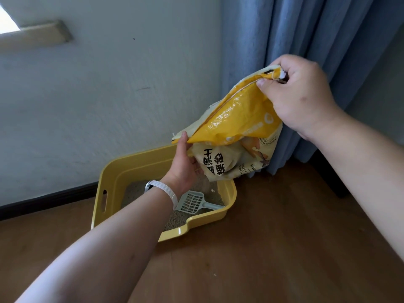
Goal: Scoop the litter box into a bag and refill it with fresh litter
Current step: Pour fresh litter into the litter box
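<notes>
The yellow litter box [113,171] sits on the wooden floor [262,248] by the white wall [109,95], a blue curtain [306,29] just right of it; the left forearm crosses above it, hiding part of the inside. In it lie pale litter [175,221] and a grey scoop [192,202]. Above the box hangs the tilted litter bag [236,119], left hand [183,165] gripping its lower corner, right hand [299,97] pinching its upper corner.

Fingers of left hand [183,165] are hidden behind litter bag [236,114], litter box [105,184] far corner too, bag's sm. print unreadable, & window [6,22] cut off upper left of frame.
</notes>
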